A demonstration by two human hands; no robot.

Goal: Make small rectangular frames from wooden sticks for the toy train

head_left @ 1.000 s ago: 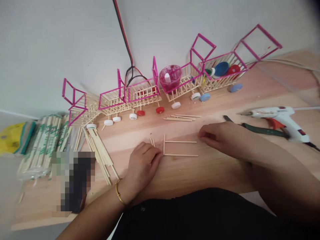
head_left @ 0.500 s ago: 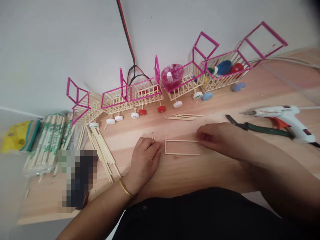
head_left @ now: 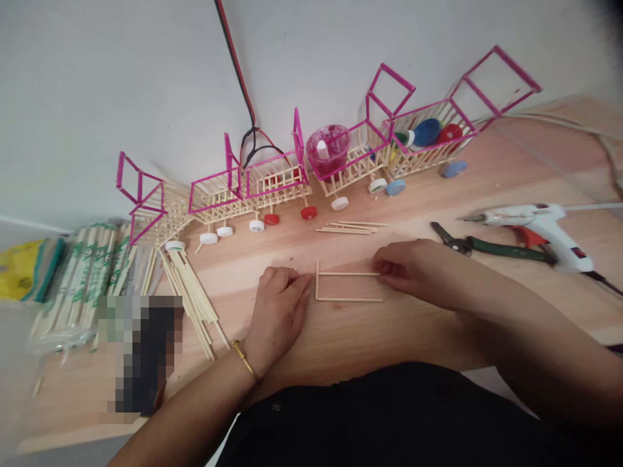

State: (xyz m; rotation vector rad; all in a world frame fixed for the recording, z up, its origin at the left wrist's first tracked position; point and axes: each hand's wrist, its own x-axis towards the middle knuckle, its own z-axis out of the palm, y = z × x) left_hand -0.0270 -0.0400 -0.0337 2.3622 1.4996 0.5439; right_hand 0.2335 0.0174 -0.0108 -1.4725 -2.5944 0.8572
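Note:
A three-sided frame of thin wooden sticks [head_left: 348, 286] lies flat on the wooden table [head_left: 389, 331] in front of me. My left hand [head_left: 276, 311] rests curled at the frame's left end, its fingertips against the short upright stick. My right hand [head_left: 413, 266] sits at the frame's right end with its fingers pinched at the tip of the upper long stick. A few loose short sticks [head_left: 351, 227] lie just beyond the frame.
A row of stick-built carts with pink frames and bottle-cap wheels [head_left: 311, 168] lines the wall. A glue gun [head_left: 535, 227] and green-handled pliers [head_left: 487, 246] lie at the right. Loose sticks [head_left: 192, 295] and wrapped chopstick packs [head_left: 82, 279] are at the left.
My left hand has moved from beside the short sticks up to the frame's left end. My right hand has slid left onto the upper stick's tip.

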